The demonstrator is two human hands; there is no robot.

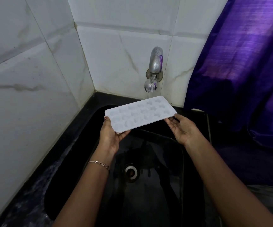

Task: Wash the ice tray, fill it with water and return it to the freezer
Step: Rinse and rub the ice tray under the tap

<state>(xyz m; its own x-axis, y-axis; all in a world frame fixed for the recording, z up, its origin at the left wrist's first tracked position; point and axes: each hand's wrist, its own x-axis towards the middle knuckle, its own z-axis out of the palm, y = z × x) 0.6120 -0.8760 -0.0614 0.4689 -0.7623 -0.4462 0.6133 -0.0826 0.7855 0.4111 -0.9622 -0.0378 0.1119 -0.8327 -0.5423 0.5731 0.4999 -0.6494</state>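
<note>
A white plastic ice tray (140,113) with several rounded cups is held level over a black sink (86,141). My left hand (110,136) grips its near left end, thumb on the rim and fingers underneath. At the tray's right corner my right hand (184,128) supports it from below, palm up, fingers nearly straight. A chrome tap (155,63) on the tiled wall runs a thin stream of water (152,84) down toward the tray's far right end.
The sink drain (131,172) lies below the tray. White marble-patterned tiles (34,79) form the corner at left and behind. A purple curtain (247,63) hangs at the right. The black counter edge (34,185) at left is wet.
</note>
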